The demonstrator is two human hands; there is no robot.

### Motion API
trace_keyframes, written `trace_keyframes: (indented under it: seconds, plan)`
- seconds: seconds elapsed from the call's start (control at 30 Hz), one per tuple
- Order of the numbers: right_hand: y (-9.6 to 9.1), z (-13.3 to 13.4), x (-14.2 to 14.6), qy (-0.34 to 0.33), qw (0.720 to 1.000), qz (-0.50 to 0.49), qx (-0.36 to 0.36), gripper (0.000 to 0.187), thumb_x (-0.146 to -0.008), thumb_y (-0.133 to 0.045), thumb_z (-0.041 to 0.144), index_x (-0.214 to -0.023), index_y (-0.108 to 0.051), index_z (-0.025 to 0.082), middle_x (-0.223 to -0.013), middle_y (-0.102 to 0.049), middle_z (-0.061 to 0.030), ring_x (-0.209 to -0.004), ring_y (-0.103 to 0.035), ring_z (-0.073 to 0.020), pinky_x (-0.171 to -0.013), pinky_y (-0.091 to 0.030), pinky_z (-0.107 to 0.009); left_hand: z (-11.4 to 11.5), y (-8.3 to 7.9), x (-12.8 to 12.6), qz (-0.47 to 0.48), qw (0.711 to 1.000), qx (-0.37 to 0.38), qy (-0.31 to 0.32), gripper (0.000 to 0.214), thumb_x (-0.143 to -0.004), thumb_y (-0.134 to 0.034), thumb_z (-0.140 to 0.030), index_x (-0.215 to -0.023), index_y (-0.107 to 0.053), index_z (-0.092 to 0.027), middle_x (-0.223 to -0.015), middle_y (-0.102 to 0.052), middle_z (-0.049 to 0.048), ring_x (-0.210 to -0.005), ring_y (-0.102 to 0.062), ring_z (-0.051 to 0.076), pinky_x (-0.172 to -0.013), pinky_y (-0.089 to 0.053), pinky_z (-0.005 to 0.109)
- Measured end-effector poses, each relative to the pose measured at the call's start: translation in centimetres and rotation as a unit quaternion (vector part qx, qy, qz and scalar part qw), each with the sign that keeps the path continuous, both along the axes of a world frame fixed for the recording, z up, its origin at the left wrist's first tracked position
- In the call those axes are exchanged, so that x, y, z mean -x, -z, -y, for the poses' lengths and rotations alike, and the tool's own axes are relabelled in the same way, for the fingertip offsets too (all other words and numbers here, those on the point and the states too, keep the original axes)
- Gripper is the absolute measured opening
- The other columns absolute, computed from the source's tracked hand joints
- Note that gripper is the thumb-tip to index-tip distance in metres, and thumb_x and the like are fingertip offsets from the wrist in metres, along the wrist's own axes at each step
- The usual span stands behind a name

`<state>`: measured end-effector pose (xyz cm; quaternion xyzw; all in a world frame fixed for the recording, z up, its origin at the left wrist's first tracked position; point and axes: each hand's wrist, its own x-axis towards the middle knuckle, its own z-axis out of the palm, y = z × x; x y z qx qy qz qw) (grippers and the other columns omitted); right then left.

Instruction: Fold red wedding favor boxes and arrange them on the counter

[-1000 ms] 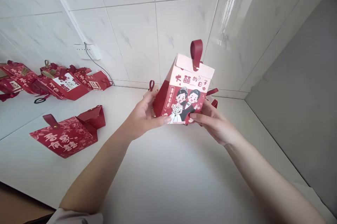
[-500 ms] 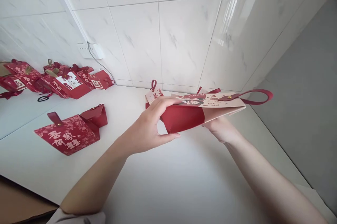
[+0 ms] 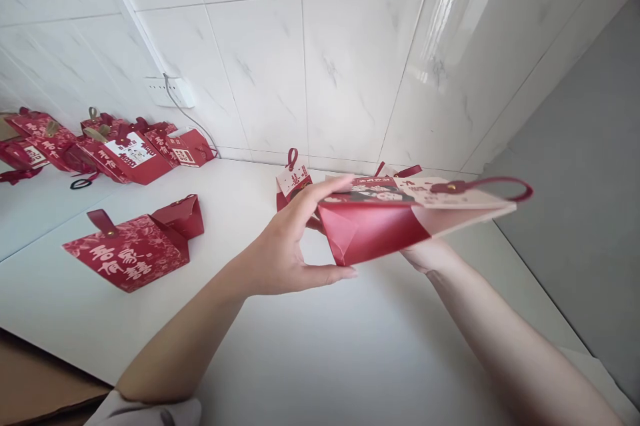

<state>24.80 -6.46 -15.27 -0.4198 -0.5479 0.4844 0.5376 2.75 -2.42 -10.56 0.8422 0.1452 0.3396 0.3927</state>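
Observation:
A red and cream gift box (image 3: 375, 233) with a dark red loop handle (image 3: 520, 189) lies tilted on its side in the air above the table. At its left end, my left hand (image 3: 280, 246) grips it, thumb at the lower corner and fingers over the printed upper face. My right hand (image 3: 430, 254) holds the box from underneath and behind, its fingers hidden by it. Just behind my left hand stands a smaller-looking cream and red box (image 3: 294, 179). Another box with a ribbon loop (image 3: 410, 171) shows partly behind the held one.
On the white table (image 3: 320, 353), a red gift box (image 3: 135, 249) with white lettering lies to the left. Several more red boxes (image 3: 150, 159) crowd along the tiled wall. A socket strip (image 3: 170, 91) with a cable is on that wall. Brown cardboard (image 3: 40, 379) is at lower left.
The held gift box has shifted slightly to the right and turned, showing more of its red side. My left hand's thumb and fingers have moved a little right with it.

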Motion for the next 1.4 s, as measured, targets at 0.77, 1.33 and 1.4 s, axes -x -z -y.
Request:
trace_keyframes:
  seconds: [0.77,1.33,1.4]
  plan:
    - [-1.3,1.3,0.5,-0.037,0.968,-0.215,0.121,0.033,-0.091,-0.058,0.046,-0.088,-0.067,0.013,-0.054,-0.067,-0.004,-0.041,-0.062,-0.0139,-0.039,-0.054,-0.018,-3.1,1.6,-0.9,-0.162,0.958,0.21,-0.106,0.068,-0.079,-0.055,-0.071,-0.123,-0.06,-0.019,-0.063,-0.062,0.0016,-0.045,-0.052,0.011,-0.044,-0.042,0.021]
    - [-3.7,2.3,-5.2,0.313,0.943,0.045,-0.105,0.026,-0.089,-0.059,0.048,-0.081,-0.061,0.023,-0.052,-0.06,0.0018,-0.038,-0.053,-0.0157,-0.036,-0.041,-0.028,-4.1,-4.5,6.9,-0.171,0.886,-0.107,-0.418,0.036,-0.08,-0.066,-0.055,-0.107,-0.071,-0.032,-0.102,-0.072,-0.0033,-0.079,-0.066,0.017,-0.078,-0.05,0.029]
    - [-4.1,2.5,-7.7,0.434,0.881,0.168,-0.083,0.027,-0.092,-0.051,0.053,-0.088,-0.06,0.027,-0.057,-0.062,0.0009,-0.05,-0.062,-0.0218,-0.052,-0.051,-0.037,-4.7,-5.7,10.3,-0.241,0.809,-0.105,-0.526,0.046,-0.078,-0.066,-0.059,-0.116,-0.065,-0.034,-0.109,-0.07,-0.0042,-0.09,-0.065,0.023,-0.088,-0.047,0.037]
